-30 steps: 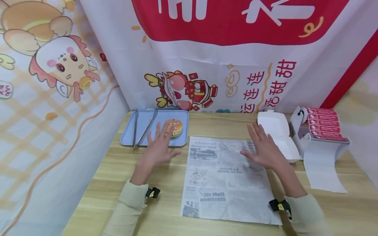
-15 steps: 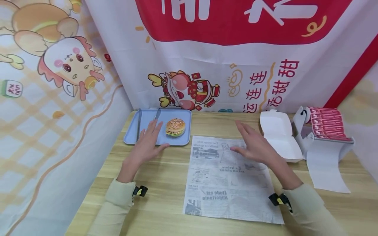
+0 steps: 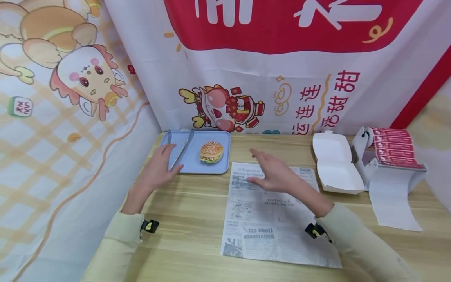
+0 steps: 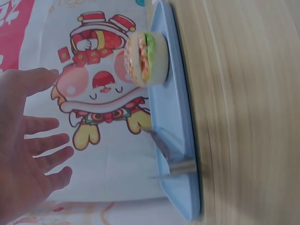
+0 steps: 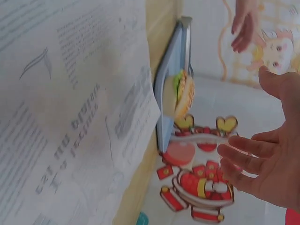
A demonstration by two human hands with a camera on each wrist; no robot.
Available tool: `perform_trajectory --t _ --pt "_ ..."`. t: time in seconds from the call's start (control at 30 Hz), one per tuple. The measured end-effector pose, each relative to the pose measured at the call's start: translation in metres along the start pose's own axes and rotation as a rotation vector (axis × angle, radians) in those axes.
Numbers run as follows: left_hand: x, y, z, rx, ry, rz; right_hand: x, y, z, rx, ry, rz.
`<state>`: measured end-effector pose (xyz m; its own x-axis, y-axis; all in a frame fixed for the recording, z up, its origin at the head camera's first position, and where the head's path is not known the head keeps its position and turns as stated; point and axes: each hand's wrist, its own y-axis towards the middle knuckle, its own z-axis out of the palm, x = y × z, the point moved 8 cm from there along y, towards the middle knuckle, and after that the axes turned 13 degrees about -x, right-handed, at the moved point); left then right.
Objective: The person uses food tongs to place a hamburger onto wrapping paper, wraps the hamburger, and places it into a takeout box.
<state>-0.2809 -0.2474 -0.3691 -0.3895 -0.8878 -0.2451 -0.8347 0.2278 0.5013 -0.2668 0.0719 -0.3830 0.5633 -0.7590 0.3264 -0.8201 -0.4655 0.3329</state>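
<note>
My left hand (image 3: pixel 155 168) hovers over the left end of the blue tray (image 3: pixel 197 169), partly hiding the metal tongs (image 3: pixel 184 148). In the left wrist view its fingers (image 4: pixel 49 143) are spread apart with nothing in them, and the tongs (image 4: pixel 180 167) lie on the tray to their right. A sesame-bun burger (image 3: pixel 211 152) sits at the tray's right side, touched by neither hand. Above the printed newspaper-style wrapping sheet (image 3: pixel 260 223) I hold my right hand (image 3: pixel 276 172). Its fingers (image 5: pixel 243 157) are loosely extended and hold nothing in the right wrist view.
A white clamshell box (image 3: pixel 340 174) stands with its lid up, right of the sheet. Beside it is a dispenser (image 3: pixel 378 164) with a roll of red labels (image 3: pixel 394 145), its backing strip hanging forward. Printed cloth walls (image 3: pixel 211 70) border the table's back and left.
Both hands have moved left: the left one from near the burger to over the tongs' end of the tray, the right one across the wrapping sheet. The objects stay in place.
</note>
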Motion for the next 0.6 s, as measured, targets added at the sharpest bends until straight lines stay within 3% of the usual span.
perform_trajectory --t 0.23,0.6 --pt "0.040 -0.004 -0.003 0.013 -0.064 -0.057 0.036 0.019 0.035 0.091 0.051 -0.052" --pt "0.088 -0.005 0.007 0.053 -0.101 -0.139 0.082 0.051 0.086 0.141 0.141 -0.097"
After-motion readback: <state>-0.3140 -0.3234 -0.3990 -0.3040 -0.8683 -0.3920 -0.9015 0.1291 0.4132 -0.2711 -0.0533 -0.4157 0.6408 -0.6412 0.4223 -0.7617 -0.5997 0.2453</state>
